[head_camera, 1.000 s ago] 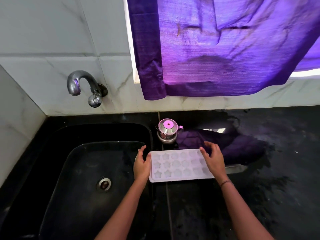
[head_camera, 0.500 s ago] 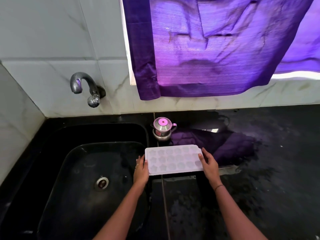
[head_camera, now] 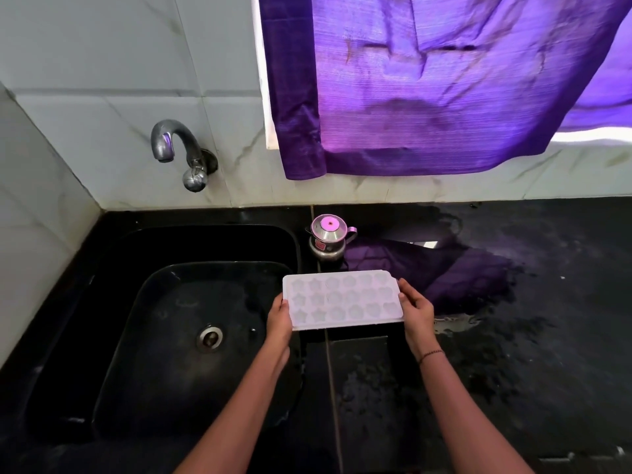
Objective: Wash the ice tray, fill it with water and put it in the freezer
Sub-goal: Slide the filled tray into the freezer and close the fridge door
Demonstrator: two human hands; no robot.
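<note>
Open passage over sink [head_camera: 102,302] basin, left centre of frame, between tap [head_camera: 178,145] above and tray [head_camera: 342,299] at right edge. Tap spout projecting from back wall [head_camera: 119,63] at upper left, above rear of sink. Side wall [head_camera: 34,217] closing far left edge. Pot [head_camera: 328,236] upright on counter [head_camera: 564,302] just behind tray, centre frame. Cloth [head_camera: 444,271] lying just right of pot, near right hand [head_camera: 415,313]. Curtain [head_camera: 444,80] hanging at upper right, hem well above pot. Open room over wet counter at right and lower right. Tray ends taken by left hand [head_camera: 278,319] and right hand.
</note>
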